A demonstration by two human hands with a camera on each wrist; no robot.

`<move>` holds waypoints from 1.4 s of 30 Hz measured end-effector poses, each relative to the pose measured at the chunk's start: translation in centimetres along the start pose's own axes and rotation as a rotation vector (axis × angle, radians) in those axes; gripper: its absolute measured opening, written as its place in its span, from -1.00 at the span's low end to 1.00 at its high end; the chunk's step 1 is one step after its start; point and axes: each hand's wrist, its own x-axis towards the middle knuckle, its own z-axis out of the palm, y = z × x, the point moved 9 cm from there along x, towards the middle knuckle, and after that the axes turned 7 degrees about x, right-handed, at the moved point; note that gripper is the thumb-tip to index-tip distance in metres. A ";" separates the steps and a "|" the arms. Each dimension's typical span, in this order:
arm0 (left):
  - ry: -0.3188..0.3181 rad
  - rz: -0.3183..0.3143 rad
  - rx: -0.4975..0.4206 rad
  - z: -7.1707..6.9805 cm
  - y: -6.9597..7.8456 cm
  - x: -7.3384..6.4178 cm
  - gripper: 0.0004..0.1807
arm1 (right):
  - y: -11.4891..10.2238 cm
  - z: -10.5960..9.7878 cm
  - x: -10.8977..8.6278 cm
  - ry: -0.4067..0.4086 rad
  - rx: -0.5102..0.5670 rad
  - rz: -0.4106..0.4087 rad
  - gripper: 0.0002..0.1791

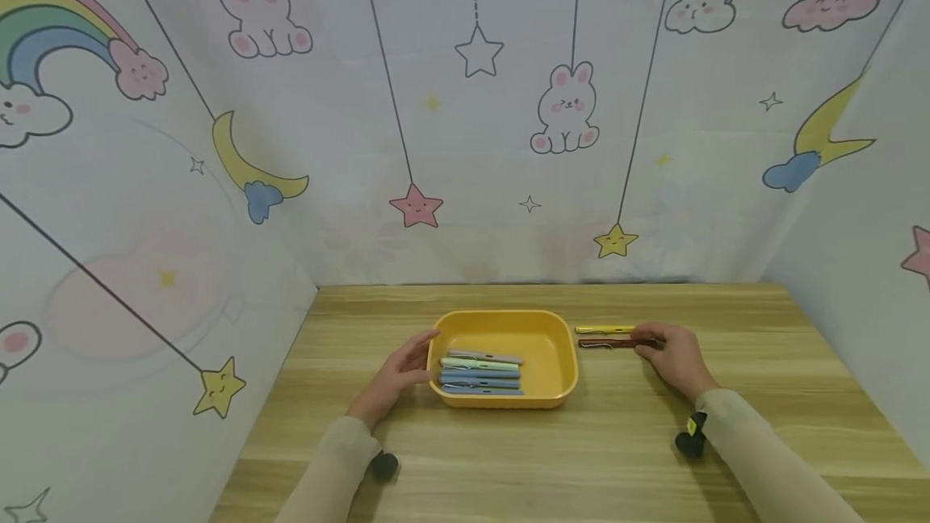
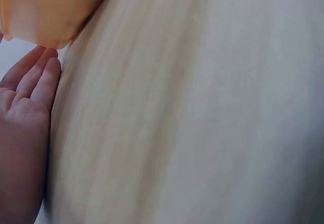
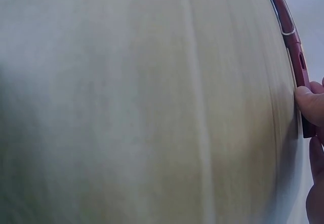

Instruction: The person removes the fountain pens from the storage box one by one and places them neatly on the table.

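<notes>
A person's right hand pinches a dark red pen between thumb and fingers, to the right of a yellow tray on a wood-grain table. The pen has a smooth cap with a silvery wire clip, a small oblong window in its barrel and a darker tail end; its cap points left toward the tray. A yellow pen lies just beside it on the far side, its right end behind the fingers. The left hand touches the tray's left side, fingers close together, thumb apart. Inside, pinkish, pale green and blue pens lie side by side toward the left. Any markings on the pens are too small to read.
</notes>
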 end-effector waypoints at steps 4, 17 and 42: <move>-0.002 0.008 0.002 0.0 0.0 0.0 -0.24 | 0.0 -0.3 0.0 -0.004 0.022 0.033 -0.74; 0.010 -0.013 0.002 -0.2 -0.2 0.1 -0.25 | -3.3 -1.0 1.3 0.000 0.215 0.120 -0.51; 0.005 -0.011 -0.013 -0.3 -0.3 0.0 -0.25 | -13.1 6.7 4.1 -0.163 0.525 -0.001 -0.51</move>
